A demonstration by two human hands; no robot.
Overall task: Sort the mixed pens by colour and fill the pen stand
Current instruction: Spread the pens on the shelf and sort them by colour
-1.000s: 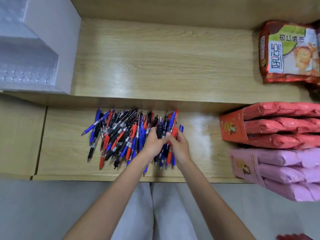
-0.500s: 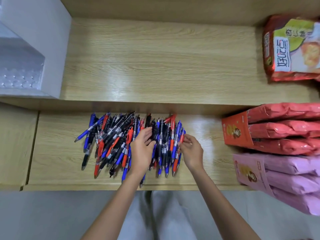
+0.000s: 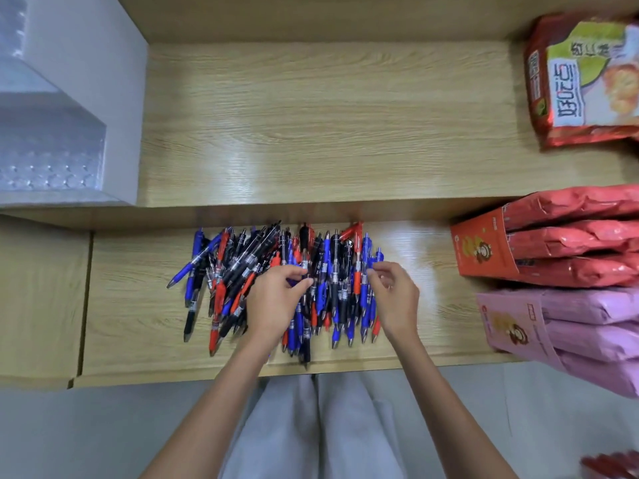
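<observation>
Over the glossy heap of slim plastic pens (image 3: pixel 238 271) on the wood-grain shelf (image 3: pixel 138 305), the curled left hand (image 3: pixel 273 302) pinches a clear-barrelled pen (image 3: pixel 304 266), the right hand (image 3: pixel 394 295) a blue pen (image 3: pixel 371 262).

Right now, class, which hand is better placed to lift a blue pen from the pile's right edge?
Right: the right hand pinches a blue pen there; the left hand sits mid-pile over mixed pens.
</observation>
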